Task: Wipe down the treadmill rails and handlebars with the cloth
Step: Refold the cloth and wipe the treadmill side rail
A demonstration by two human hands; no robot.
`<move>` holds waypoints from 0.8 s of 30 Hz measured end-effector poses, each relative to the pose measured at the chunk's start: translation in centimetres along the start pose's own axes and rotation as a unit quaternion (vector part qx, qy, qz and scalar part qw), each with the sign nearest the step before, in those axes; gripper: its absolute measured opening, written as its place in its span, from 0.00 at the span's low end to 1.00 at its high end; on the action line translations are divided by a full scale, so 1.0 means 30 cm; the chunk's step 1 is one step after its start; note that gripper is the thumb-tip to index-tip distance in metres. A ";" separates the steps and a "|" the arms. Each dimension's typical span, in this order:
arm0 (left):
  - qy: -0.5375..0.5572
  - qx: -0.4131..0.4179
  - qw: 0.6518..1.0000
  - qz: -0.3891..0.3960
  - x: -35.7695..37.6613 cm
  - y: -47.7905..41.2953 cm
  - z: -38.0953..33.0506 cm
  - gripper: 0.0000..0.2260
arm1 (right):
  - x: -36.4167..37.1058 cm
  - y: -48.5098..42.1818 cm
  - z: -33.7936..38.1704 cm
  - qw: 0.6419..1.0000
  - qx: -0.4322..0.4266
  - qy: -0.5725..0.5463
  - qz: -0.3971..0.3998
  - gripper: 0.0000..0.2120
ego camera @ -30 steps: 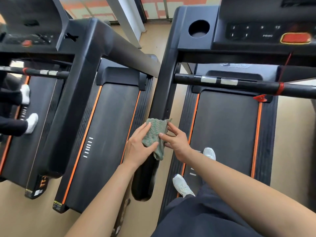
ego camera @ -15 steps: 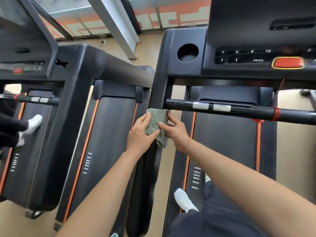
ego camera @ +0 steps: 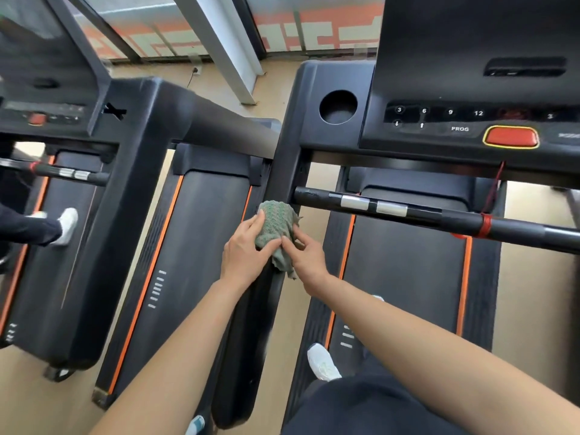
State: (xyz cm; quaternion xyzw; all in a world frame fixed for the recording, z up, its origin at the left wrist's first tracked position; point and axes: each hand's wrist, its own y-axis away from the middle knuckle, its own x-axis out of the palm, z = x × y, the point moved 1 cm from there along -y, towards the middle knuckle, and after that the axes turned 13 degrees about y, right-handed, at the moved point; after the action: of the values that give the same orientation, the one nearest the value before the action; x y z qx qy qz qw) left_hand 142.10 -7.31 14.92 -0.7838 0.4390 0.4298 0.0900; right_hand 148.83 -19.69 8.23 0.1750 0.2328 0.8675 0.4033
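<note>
A green knitted cloth (ego camera: 276, 224) lies draped over the black left side rail (ego camera: 248, 346) of my treadmill, close to where the rail meets the console upright. My left hand (ego camera: 246, 252) wraps the cloth and the rail from the left, thumb across the cloth. From the right, my right hand (ego camera: 306, 255) pinches the cloth's lower edge with fingertips. The black crossbar handlebar (ego camera: 439, 216), with two silver sensor plates, runs right from just beyond the cloth.
The console (ego camera: 464, 120) with a red stop button and a cup hole (ego camera: 338, 107) is ahead. A second treadmill (ego camera: 188, 246) stands close on the left, and a person's leg and white shoe (ego camera: 67, 224) are on a third at far left. My white shoe (ego camera: 323, 362) stands on the belt.
Both hands slid the cloth forward along the side rail, from mid-rail up to the crossbar junction. The view tilted up toward the console.
</note>
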 end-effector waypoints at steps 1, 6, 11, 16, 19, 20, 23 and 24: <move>0.002 -0.003 1.000 0.003 -0.002 0.021 0.006 0.34 | 0.000 0.007 -0.013 1.000 0.000 -0.003 0.005 0.26; 0.007 -0.022 1.000 -0.004 -0.011 0.125 0.042 0.33 | 0.027 0.054 -0.078 0.999 0.016 0.000 0.034 0.35; 0.024 -0.019 1.000 -0.005 -0.015 0.221 0.099 0.35 | 0.061 0.123 -0.155 0.999 0.012 -0.005 0.041 0.35; 0.038 0.004 0.999 -0.007 -0.029 0.333 0.169 0.34 | 0.106 0.219 -0.234 0.998 0.014 -0.004 0.069 0.33; 0.045 0.014 0.999 -0.005 -0.036 0.407 0.218 0.34 | 0.135 0.285 -0.278 0.997 0.013 -0.006 0.072 0.31; 0.049 0.018 0.999 -0.005 -0.038 0.433 0.237 0.34 | 0.146 0.311 -0.291 0.997 0.012 -0.006 0.074 0.31; 0.069 0.025 0.997 -0.007 -0.044 0.511 0.289 0.34 | 0.174 0.388 -0.331 0.997 0.007 -0.002 0.080 0.28; 0.076 0.028 0.997 -0.007 -0.047 0.541 0.305 0.33 | 0.185 0.415 -0.345 0.997 0.004 0.001 0.081 0.27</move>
State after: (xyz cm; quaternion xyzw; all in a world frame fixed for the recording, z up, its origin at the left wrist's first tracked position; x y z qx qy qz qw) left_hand 123.89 -11.41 14.18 -0.8148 0.4505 0.3559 0.0810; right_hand 132.63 -25.13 7.07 0.1940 0.2214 0.8965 0.3311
